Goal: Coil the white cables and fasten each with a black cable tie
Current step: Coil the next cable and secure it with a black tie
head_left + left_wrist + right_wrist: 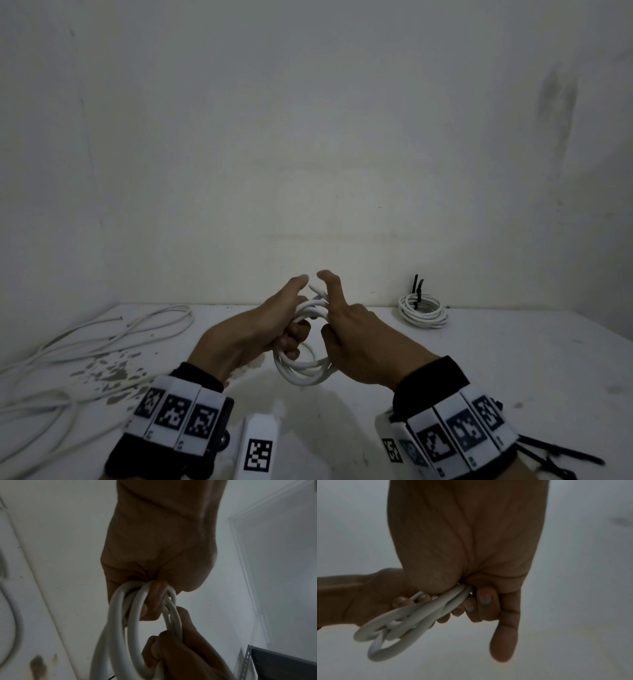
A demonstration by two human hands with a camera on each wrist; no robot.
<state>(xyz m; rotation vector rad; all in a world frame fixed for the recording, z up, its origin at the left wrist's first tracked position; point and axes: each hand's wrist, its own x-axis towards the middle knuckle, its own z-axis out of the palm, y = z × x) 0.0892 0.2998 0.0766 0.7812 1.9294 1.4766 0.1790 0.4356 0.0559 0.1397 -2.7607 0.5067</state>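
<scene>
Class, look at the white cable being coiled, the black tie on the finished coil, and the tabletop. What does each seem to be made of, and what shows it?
White cable: smooth, matte plastic-like jacket; it bends in even, springy loops.
Black tie: probably thin, stiff plastic; its ends stick straight up from the finished coil.
Tabletop: white painted surface; chipped patches expose a darker base, material unclear.

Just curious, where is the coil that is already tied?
In the head view, the tied coil lies on the table, far right by the wall, beyond the right hand.
</scene>
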